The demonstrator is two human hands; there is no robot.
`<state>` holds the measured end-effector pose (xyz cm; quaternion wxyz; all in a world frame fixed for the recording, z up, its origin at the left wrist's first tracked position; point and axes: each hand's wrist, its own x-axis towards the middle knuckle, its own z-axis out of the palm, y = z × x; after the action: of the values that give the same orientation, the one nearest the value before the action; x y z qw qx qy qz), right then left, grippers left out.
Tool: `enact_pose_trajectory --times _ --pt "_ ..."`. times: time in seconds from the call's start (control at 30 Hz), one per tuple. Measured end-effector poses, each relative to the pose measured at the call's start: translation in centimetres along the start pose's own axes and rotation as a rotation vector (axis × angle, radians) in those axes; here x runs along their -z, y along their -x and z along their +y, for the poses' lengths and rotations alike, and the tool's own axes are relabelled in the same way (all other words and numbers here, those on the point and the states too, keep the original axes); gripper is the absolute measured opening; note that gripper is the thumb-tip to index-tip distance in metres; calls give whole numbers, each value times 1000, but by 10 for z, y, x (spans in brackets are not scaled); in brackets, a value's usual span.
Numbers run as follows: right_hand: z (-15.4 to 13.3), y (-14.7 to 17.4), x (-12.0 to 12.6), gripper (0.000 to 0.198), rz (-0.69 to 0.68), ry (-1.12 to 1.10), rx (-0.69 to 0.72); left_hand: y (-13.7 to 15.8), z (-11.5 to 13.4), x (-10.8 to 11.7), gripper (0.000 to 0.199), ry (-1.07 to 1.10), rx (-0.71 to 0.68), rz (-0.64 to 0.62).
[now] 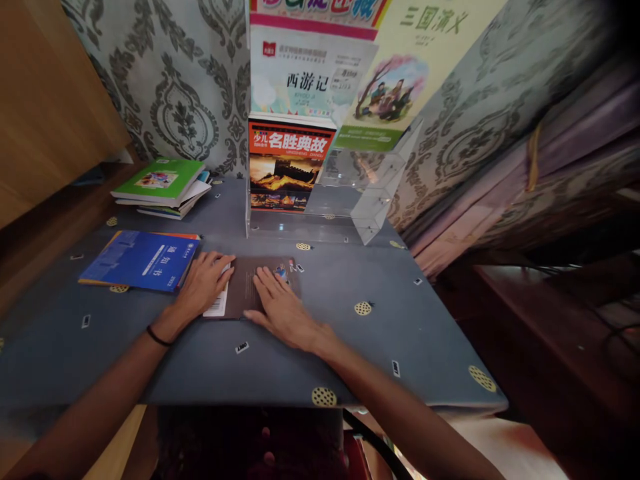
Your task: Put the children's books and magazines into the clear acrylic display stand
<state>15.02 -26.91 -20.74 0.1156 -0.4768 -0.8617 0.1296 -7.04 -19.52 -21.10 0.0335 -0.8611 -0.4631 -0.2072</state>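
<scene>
A dark brown book [240, 283] lies flat on the table, with a white strip and barcode along its left side. My left hand [205, 280] rests over that left edge, its fingers stretched out toward the back. On the right part of the cover lies my right hand [283, 303], palm down with the fingers spread, hiding part of a small coloured picture. Just left of my left hand is a blue booklet [145, 259] on top of a yellow-orange one. Neither hand is wrapped around anything.
A clear acrylic rack [373, 217] stands at the back, holding several books, among them an orange-and-black one [287, 163]. At the back left sits a stack of books with a green one [163, 179] on top. A patterned grey-blue cloth [425, 347] covers the table.
</scene>
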Motion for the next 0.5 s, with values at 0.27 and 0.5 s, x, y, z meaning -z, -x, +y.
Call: enact_pose_trajectory --times 0.27,0.5 --pt "52 23 9 67 92 -5 -198 1 0 0 38 2 9 -7" --pt "52 22 10 66 82 -13 -209 -1 1 -2 44 -12 -32 -62"
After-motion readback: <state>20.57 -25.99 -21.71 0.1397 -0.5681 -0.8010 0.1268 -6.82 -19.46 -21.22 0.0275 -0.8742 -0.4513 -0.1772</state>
